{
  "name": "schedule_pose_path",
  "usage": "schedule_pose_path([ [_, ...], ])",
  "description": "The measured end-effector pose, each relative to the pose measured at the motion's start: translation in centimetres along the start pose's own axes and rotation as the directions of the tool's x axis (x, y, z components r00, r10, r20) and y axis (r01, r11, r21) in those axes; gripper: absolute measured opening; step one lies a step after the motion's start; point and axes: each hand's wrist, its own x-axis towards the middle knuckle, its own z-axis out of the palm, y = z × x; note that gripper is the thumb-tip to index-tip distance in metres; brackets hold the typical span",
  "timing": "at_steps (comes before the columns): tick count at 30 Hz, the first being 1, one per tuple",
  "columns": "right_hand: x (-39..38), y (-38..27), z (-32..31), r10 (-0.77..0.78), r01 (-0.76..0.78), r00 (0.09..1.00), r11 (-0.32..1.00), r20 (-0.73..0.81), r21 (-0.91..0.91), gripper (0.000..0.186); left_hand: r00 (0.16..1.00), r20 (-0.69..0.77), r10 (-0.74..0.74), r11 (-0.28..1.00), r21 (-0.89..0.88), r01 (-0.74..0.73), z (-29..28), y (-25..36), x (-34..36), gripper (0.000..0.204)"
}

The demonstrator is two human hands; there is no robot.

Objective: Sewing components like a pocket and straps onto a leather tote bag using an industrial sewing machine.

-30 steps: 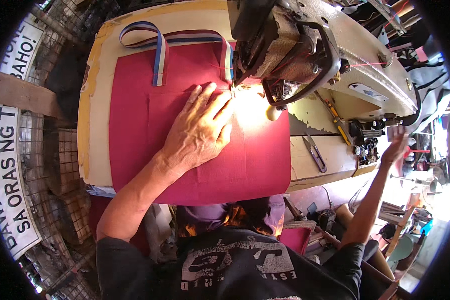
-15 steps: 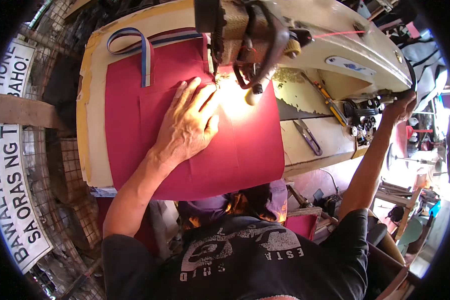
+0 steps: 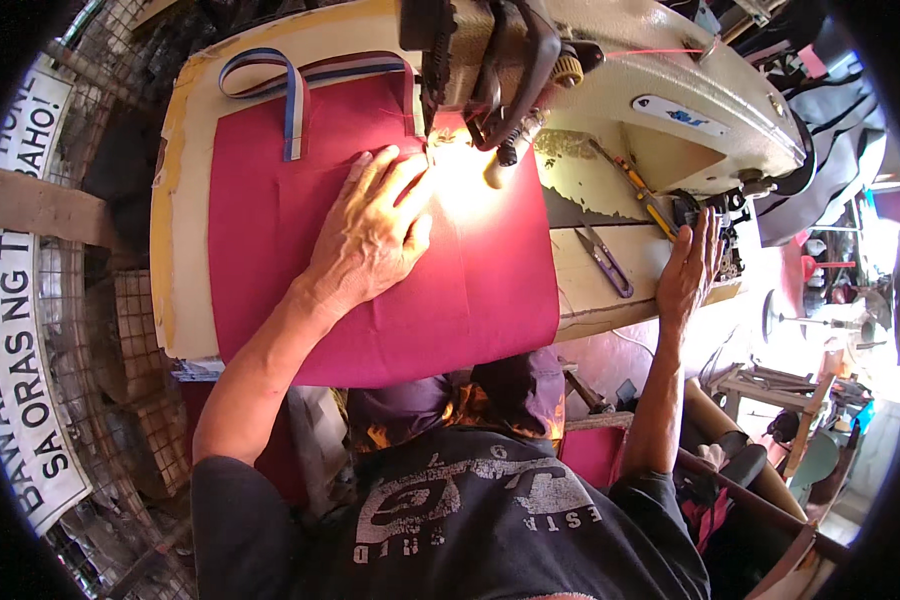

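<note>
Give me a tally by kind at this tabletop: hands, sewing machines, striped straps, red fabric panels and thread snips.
Left hand plus right hand: 2
Sewing machine: 1
Striped strap: 1
Red fabric panel: 1
Thread snips: 1
Total: 6

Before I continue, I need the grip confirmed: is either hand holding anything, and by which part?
Nothing is held: the left hand lies palm-down on the cloth; the right hand is open and looks empty.

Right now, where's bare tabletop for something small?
Bare table: strip left of the red cloth, and a small patch between cloth and snips. Crowded: under the sewing machine, left hand on the cloth; and around the right hand, near the yellow tool and small parts.
</note>
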Motion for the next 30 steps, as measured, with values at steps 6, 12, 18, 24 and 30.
schedule_pose_path([
  [6, 0.2, -2.0, -0.9, 0.007, -0.007, 1.000, 1.000, 0.000, -0.014, 0.052, 1.000, -0.002, 0.024, 0.999, 0.033, -0.024, -0.1, 0.0, 0.2, 0.044],
  [12, 0.1, -1.4, -0.7, -0.013, 0.013, 1.000, 0.999, 0.007, -0.038, 0.051, 1.000, 0.027, 0.005, 1.000, 0.001, -0.005, -0.2, 0.2, -0.1, 0.041],
  [18, 0.1, -2.2, -0.9, 0.015, -0.015, 1.000, 1.000, -0.022, 0.002, 0.051, 1.000, 0.028, 0.002, 1.000, 0.004, -0.002, -0.1, 0.2, 0.1, 0.042],
  [24, 0.1, -2.1, -0.8, 0.027, -0.027, 0.999, 1.000, -0.019, 0.002, 0.050, 1.000, -0.001, -0.001, 1.000, -0.007, 0.001, 0.0, 0.1, 0.0, 0.041],
  [30, 0.0, -1.9, -0.7, 0.043, -0.043, 0.999, 0.999, 0.007, 0.018, 0.054, 1.000, 0.008, -0.003, 1.000, 0.017, 0.002, 0.0, 0.1, 0.0, 0.041],
])
